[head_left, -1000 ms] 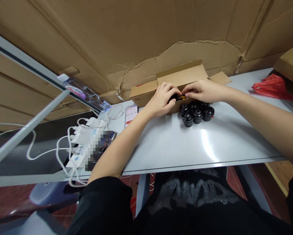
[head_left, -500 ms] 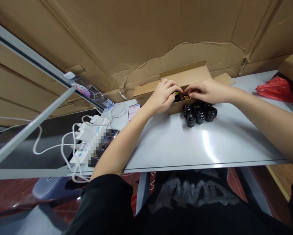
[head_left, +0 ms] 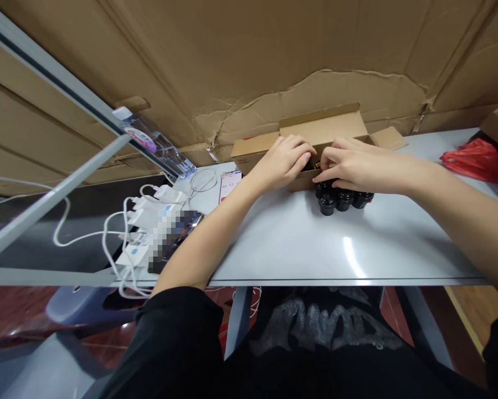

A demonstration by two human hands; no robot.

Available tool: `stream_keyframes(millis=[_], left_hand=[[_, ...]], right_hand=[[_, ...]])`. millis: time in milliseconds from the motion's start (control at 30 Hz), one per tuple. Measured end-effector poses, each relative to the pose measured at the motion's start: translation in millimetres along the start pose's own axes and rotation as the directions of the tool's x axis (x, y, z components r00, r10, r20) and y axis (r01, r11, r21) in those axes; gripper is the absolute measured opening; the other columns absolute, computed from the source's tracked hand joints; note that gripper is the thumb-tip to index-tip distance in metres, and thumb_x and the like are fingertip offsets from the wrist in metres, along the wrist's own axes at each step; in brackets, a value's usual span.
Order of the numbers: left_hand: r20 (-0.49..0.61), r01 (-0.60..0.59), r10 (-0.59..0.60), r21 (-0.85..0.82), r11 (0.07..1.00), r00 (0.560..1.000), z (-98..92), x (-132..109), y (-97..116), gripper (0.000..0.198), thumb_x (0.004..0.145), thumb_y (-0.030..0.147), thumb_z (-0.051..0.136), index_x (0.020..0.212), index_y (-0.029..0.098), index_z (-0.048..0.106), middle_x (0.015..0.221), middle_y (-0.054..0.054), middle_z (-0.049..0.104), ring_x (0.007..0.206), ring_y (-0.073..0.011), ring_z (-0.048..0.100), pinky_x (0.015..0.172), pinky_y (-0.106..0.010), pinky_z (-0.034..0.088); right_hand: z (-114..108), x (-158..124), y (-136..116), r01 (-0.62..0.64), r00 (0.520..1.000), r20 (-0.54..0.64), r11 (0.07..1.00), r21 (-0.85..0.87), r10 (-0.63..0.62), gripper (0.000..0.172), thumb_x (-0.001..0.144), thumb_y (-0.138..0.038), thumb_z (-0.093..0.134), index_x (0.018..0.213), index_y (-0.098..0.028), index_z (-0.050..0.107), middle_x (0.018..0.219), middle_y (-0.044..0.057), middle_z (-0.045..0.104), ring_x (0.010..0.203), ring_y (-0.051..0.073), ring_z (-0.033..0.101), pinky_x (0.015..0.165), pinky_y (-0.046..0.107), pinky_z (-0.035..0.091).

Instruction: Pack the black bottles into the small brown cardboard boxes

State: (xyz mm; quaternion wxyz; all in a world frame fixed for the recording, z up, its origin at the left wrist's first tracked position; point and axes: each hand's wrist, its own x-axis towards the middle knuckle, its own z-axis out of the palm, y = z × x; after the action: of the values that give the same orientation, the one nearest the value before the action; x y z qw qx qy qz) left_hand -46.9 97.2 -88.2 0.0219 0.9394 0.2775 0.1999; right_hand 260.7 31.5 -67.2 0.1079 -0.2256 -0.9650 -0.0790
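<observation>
1. My left hand (head_left: 281, 163) curls over the open brown cardboard box (head_left: 323, 124); I cannot tell whether it grips anything.
2. My right hand (head_left: 357, 165), also curled, covers the box's front edge, just behind the black round jars (head_left: 340, 200) on the white counter (head_left: 298, 238).
3. Leftward, a smartphone (head_left: 230, 187) shows about "00:52"; a clear plastic bottle's (head_left: 153, 145) pink label is unreadable.

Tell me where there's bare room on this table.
The widest bare patch of the white table lies in front of the black round parts, between the left forearm and the front edge. A smaller one lies between the cardboard box and the red bag. It's crowded at the left hand, right hand and by the white chargers.
</observation>
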Motion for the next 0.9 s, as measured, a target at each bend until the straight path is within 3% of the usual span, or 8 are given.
stream_keyframes(millis=[133, 267, 400, 533, 700, 800, 900], left_hand=[[-0.095, -0.032, 0.032, 0.004, 0.999, 0.995, 4.6, 1, -6, 0.07, 0.136, 0.063, 0.026, 0.147, 0.027, 0.086, 0.155, -0.019, 0.085, 0.151, -0.0412, 0.076, 0.139, -0.067, 0.056], [-0.174, -0.065, 0.057, -0.039, 0.997, 0.983, 7.0, 3, -9, 0.077, 0.136, 0.073, 0.026, 0.141, 0.027, 0.087, 0.148, -0.019, 0.086, 0.147, -0.0409, 0.077, 0.137, -0.069, 0.058], [-0.234, -0.111, 0.075, -0.147, 0.983, 0.969, 2.1, 3, -5, 0.08, 0.134, 0.08, 0.026, 0.139, 0.029, 0.088, 0.138, -0.017, 0.089, 0.137, -0.0385, 0.083, 0.129, -0.065, 0.064], [-0.226, -0.158, 0.097, -0.27, 0.95, 0.969, -0.4, 2, -1, 0.076, 0.131, 0.088, 0.038, 0.15, 0.031, 0.084, 0.136, -0.014, 0.09, 0.125, -0.0335, 0.087, 0.114, -0.057, 0.069], [-0.162, -0.104, 0.063, -0.258, 0.961, 0.985, 11.3, 1, -2, 0.09, 0.12, 0.095, 0.061, 0.181, 0.029, 0.063, 0.141, -0.017, 0.09, 0.122, -0.0355, 0.087, 0.118, -0.058, 0.067], [-0.123, -0.039, 0.015, -0.202, 0.979, 0.992, 16.4, 0, 1, 0.083, 0.126, 0.082, 0.054, 0.185, 0.023, 0.056, 0.148, -0.02, 0.089, 0.131, -0.0384, 0.086, 0.129, -0.061, 0.064], [-0.102, -0.006, -0.013, -0.18, 0.984, 0.995, 16.9, -1, 8, 0.076, 0.13, 0.071, 0.044, 0.184, 0.019, 0.057, 0.171, -0.025, 0.082, 0.149, -0.0412, 0.081, 0.136, -0.062, 0.06]], right_hand=[[8, 2, -3, -0.024, 0.999, 0.023, 0.993, -0.113, 0.026, 0.031, 0.122, -0.015, 0.067, 0.116, -0.022, 0.097, 0.127, 0.017, 0.079, 0.12, 0.04, 0.067, 0.106, 0.052, 0.057], [15, 1, 6, 0.01, 1.0, -0.022, 0.995, -0.103, -0.012, 0.033, 0.126, -0.024, 0.065, 0.126, -0.024, 0.097, 0.128, 0.017, 0.08, 0.123, 0.042, 0.068, 0.108, 0.057, 0.061], [11, -4, 21, -0.019, 0.993, -0.111, 0.998, 0.058, 0.026, 0.036, 0.132, -0.045, 0.065, 0.149, -0.027, 0.093, 0.134, 0.017, 0.082, 0.129, 0.042, 0.07, 0.109, 0.056, 0.063], [0, -6, 30, -0.148, 0.965, -0.154, 0.929, 0.339, 0.21, 0.05, 0.132, -0.07, 0.068, 0.149, -0.028, 0.089, 0.136, 0.017, 0.087, 0.133, 0.043, 0.077, 0.113, 0.057, 0.064], [0, -3, 27, -0.33, 0.832, -0.144, 0.686, 0.648, 0.536, 0.06, 0.119, -0.087, 0.086, 0.134, -0.029, 0.088, 0.122, 0.012, 0.093, 0.11, 0.038, 0.083, 0.097, 0.051, 0.065], [8, 3, 20, -0.375, 0.748, -0.205, 0.656, 0.655, 0.631, 0.057, 0.115, -0.087, 0.087, 0.117, -0.03, 0.085, 0.113, 0.01, 0.092, 0.102, 0.037, 0.08, 0.092, 0.05, 0.061], [12, 9, 12, -0.429, 0.712, -0.215, 0.656, 0.621, 0.669, 0.054, 0.114, -0.083, 0.085, 0.105, -0.03, 0.079, 0.102, 0.008, 0.088, 0.093, 0.035, 0.078, 0.088, 0.048, 0.057]])
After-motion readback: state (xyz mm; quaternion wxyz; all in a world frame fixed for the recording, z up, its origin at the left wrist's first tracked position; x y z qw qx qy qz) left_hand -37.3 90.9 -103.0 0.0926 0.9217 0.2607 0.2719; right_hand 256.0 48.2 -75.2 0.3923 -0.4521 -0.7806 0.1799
